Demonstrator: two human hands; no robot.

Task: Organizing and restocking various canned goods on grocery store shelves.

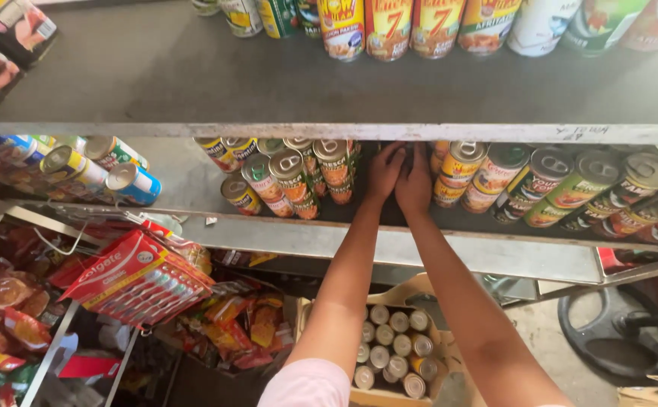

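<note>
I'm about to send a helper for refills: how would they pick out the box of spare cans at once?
Start at the grey metal shelf where both hands reach between rows of cans. Look straight down under its front edge to the floor, between the person's forearms. The open cardboard box sits there, packed with upright cans showing plain silver tops, unlike the snack packets heaped to its left.

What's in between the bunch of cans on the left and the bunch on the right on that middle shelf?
In the head view, the left hand and right hand fill the gap between the left cans and right cans.
</note>
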